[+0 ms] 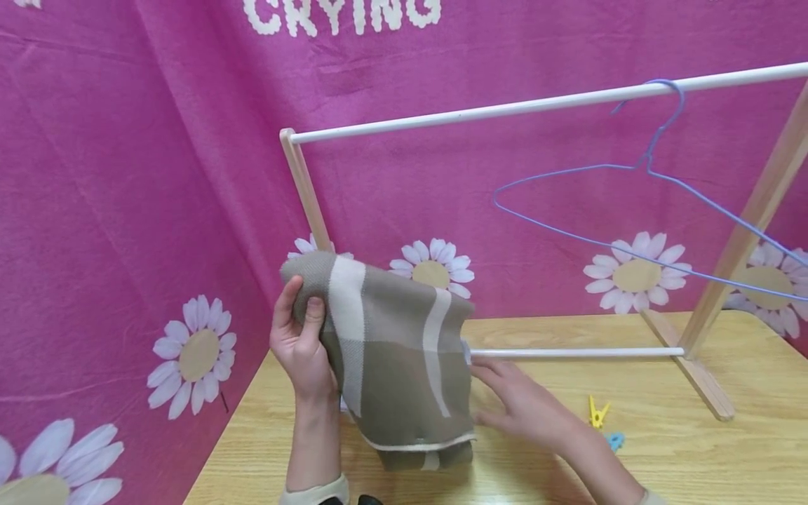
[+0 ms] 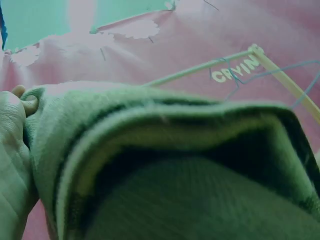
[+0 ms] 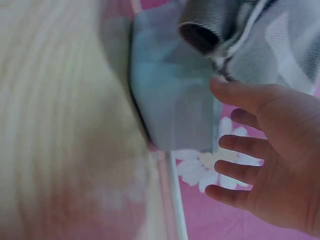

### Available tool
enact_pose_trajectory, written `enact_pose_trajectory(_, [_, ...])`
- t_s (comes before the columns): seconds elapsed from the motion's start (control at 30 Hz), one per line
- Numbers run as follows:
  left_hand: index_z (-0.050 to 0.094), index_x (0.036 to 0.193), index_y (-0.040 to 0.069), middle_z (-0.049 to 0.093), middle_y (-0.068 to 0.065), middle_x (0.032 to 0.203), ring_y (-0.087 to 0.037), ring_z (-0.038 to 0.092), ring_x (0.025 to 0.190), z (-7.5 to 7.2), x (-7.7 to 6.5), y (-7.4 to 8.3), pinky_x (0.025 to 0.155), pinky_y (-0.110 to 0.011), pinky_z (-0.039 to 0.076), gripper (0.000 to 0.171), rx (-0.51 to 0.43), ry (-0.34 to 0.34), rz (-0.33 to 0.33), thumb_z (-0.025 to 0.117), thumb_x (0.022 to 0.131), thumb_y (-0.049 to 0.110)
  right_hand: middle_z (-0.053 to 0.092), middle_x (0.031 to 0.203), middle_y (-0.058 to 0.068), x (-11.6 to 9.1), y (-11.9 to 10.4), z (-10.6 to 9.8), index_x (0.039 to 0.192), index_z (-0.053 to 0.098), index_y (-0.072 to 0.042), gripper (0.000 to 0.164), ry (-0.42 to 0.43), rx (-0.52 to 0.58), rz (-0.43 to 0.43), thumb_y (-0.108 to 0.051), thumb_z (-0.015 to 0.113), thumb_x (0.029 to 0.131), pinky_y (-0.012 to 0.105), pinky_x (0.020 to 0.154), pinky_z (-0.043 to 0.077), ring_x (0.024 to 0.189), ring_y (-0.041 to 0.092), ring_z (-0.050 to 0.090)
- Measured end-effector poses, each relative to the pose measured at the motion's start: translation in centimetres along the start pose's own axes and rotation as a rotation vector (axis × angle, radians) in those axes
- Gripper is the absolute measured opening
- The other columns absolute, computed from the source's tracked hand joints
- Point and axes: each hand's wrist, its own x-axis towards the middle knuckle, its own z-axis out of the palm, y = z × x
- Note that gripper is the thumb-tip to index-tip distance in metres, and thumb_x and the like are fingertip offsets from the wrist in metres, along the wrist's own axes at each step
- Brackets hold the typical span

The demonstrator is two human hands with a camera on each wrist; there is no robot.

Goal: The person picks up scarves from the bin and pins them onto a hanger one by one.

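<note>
There it was in the head view: a taupe woven cloth with cream bands [image 1: 391, 372], held up over the pale wood-grained tabletop [image 1: 694, 456]. Over to the right wrist view, and out came a pale blue-grey, flat-sided object [image 3: 172, 95] beyond the cloth, mostly screened from the head camera. The left wrist view looked in from below and caught layered edges curving round a dark hollow, a fold hidden from above. Edges next: the cream-trimmed lower hem sagged above the tabletop, and the cloth's right side met the white lower rod [image 1: 574, 352] in the picture. Farther right, a gap ran between the right hand and the thin blue wire hanger [image 1: 648, 160], hooked over the white top rod [image 1: 543, 104]; a yellow clothespin [image 1: 597, 414] and a light-blue clothespin [image 1: 615, 440] lay close together beside the forearm. And the hands! The left hand [image 1: 306, 351] came up from below, its grip pinching the cloth's upper-left part between thumb and fingers. The right hand [image 1: 524, 400] reached in from lower right, grip spread, fingers apart, thumb by a cloth corner; contact there could not be told.
</note>
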Motion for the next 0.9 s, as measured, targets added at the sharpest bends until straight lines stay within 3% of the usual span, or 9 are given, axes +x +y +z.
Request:
enact_pose_trajectory(0.1, [0.072, 0.118, 0.014, 0.068, 0.000, 0.114, -0.012, 0.061, 0.105, -0.4, 0.3, 0.2, 0.088, -0.023, 0.051, 0.031, -0.041, 0.012, 0.024, 0.062, 0.093, -0.002, 0.051, 0.146, 0.011, 0.2, -0.5, 0.7, 0.140, 0.056, -0.014, 0.054, 0.002, -0.022, -0.014, -0.032, 0.072, 0.091, 0.053, 0.102, 0.048, 0.130, 0.033, 0.053])
enact_pose_trajectory(0.2, [0.072, 0.119, 0.014, 0.068, 0.000, 0.114, -0.012, 0.061, 0.105, -0.8, 0.6, 0.2, 0.087, -0.023, 0.051, 0.032, -0.031, 0.026, 0.026, 0.062, 0.093, -0.004, 0.048, 0.149, 0.010, 0.2, -0.8, 1.1, 0.138, 0.058, -0.016, 0.051, -0.008, -0.031, 0.032, -0.035, 0.069, 0.093, 0.053, 0.099, 0.050, 0.130, 0.032, 0.053])
enact_pose_trajectory(0.53, [0.070, 0.121, 0.011, 0.068, -0.002, 0.115, -0.012, 0.062, 0.104, -1.6, 1.2, 0.4, 0.084, -0.022, 0.053, 0.032, -0.020, 0.076, 0.020, 0.061, 0.094, -0.003, 0.048, 0.151, 0.007, -0.2, -0.4, 0.3, 0.136, 0.060, -0.020, 0.058, -0.056, -0.014, 0.162, -0.053, 0.068, 0.089, 0.056, 0.094, 0.052, 0.131, 0.033, 0.054])
enact_pose_trajectory(0.7, [0.071, 0.121, 0.010, 0.068, -0.002, 0.115, -0.013, 0.062, 0.104, -1.6, 1.2, 0.5, 0.084, -0.022, 0.053, 0.033, -0.039, 0.094, 0.029, 0.061, 0.094, -0.005, 0.050, 0.148, 0.012, -0.4, 0.3, -0.7, 0.135, 0.061, -0.017, 0.058, -0.079, 0.017, 0.144, -0.050, 0.070, 0.089, 0.058, 0.098, 0.049, 0.131, 0.037, 0.053])
enact_pose_trajectory(0.9, [0.071, 0.119, 0.012, 0.069, -0.002, 0.113, -0.012, 0.063, 0.105, -1.5, 1.1, 0.0, 0.087, -0.022, 0.053, 0.033, -0.035, 0.084, 0.008, 0.062, 0.093, -0.005, 0.053, 0.145, 0.014, -0.5, 0.6, -1.5, 0.134, 0.061, -0.012, 0.053, -0.038, 0.001, 0.099, -0.038, 0.072, 0.090, 0.058, 0.101, 0.046, 0.131, 0.038, 0.052])
